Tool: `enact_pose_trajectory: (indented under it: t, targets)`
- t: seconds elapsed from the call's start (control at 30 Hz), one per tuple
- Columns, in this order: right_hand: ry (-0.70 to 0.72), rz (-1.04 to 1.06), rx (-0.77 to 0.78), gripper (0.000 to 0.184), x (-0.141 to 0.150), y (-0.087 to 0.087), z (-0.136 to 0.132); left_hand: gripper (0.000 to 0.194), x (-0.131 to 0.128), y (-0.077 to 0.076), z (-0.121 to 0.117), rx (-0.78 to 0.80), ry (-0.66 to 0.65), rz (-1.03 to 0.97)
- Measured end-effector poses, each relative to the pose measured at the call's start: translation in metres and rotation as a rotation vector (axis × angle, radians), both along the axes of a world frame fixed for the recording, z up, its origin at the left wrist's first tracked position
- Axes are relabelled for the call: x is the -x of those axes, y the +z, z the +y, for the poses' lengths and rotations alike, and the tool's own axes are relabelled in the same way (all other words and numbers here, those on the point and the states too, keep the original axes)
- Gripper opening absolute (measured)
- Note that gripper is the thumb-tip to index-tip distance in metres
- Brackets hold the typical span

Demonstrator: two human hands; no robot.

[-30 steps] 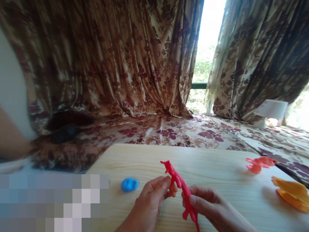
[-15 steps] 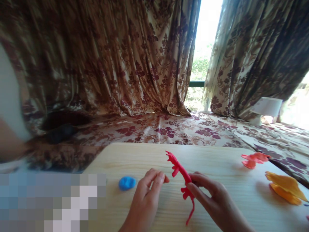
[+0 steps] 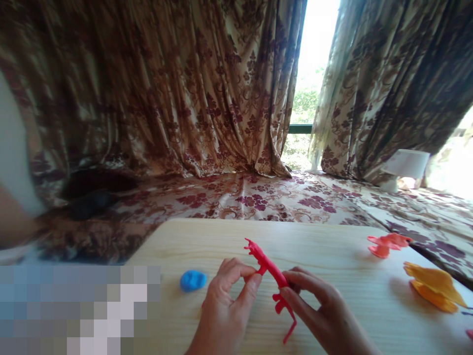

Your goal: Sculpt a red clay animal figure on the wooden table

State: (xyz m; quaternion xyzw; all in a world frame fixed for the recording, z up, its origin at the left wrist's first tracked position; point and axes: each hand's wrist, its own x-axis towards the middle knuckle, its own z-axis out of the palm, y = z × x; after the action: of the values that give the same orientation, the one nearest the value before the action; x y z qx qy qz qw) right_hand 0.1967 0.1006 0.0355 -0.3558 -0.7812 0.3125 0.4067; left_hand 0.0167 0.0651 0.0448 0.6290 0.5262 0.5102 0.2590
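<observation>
Red clay-like figure (image 3: 272, 270) was up off the worktop (image 3: 214, 241), between the two hands, near the front middle of the view. Slim body, short legs, thin tail.

Key relation: figure lay just right of the left hand's fingertips and just left of the right hand's. Long axis ran on a slant, head end far and to the left, tail end near the person and a bit right, tail bent and hanging free. Right hand (image 3: 320, 305) was on the body itself, about midway along, so it was the nearer one to the trunk. Left hand (image 3: 229, 303) was on a front leg, off the left side of the body.

Hand state: both narrow, thumb against fingers. Right pinched the trunk; left looked pinched on the leg, tip contact partly covered by the fingers.

Around it: blue lump (image 3: 192, 280) on the worktop just left of the left hand. Yellow-orange figure (image 3: 434, 286) and coral figure (image 3: 388, 244) sat well apart to the right.

Brands, labels, writing: none readable. Dark mark at the right edge was too small to tell.
</observation>
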Motion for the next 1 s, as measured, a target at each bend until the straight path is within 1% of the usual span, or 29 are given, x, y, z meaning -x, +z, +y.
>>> enact_pose_trajectory:
  t: [0.13, 0.27, 0.43, 0.57, 0.67, 0.77, 0.83, 0.9, 0.93, 1.0]
  targets:
    - [-0.023, 0.002, 0.037, 0.02, -0.001, 0.003, 0.0, 0.017, -0.001, 0.001, 0.0, 0.002, -0.015, -0.011]
    - [-0.032, 0.026, 0.056, 0.021, 0.001, 0.003, -0.001, 0.014, -0.002, 0.002, 0.0, -0.012, 0.027, 0.028]
    - [0.012, 0.043, 0.061, 0.019, 0.004, 0.004, -0.006, 0.017, -0.005, 0.002, 0.0, -0.019, 0.096, 0.03]
    - [0.053, 0.014, 0.07, 0.017, 0.005, 0.005, -0.008, 0.02, -0.004, -0.001, 0.001, -0.055, 0.086, 0.042]
    - [0.041, 0.031, 0.076, 0.019, 0.007, 0.004, -0.008, 0.02, -0.002, -0.002, 0.002, -0.1, 0.067, 0.062]
    - [0.001, 0.064, 0.112, 0.023, 0.007, 0.004, -0.008, 0.018, -0.002, -0.003, 0.003, -0.129, 0.097, 0.11]
    - [-0.02, 0.091, 0.198, 0.027, 0.006, 0.006, -0.006, 0.012, -0.001, -0.004, 0.003, -0.183, 0.145, 0.171]
    - [-0.017, 0.128, 0.352, 0.034, 0.003, 0.009, -0.003, 0.004, 0.0, -0.007, 0.004, -0.286, 0.189, 0.269]
    - [0.001, 0.146, 0.438, 0.037, 0.001, 0.01, -0.001, 0.004, 0.002, -0.009, 0.005, -0.354, 0.207, 0.324]
    - [0.044, 0.182, 0.571, 0.04, -0.002, 0.012, 0.002, 0.013, 0.005, -0.011, 0.006, -0.496, 0.228, 0.429]
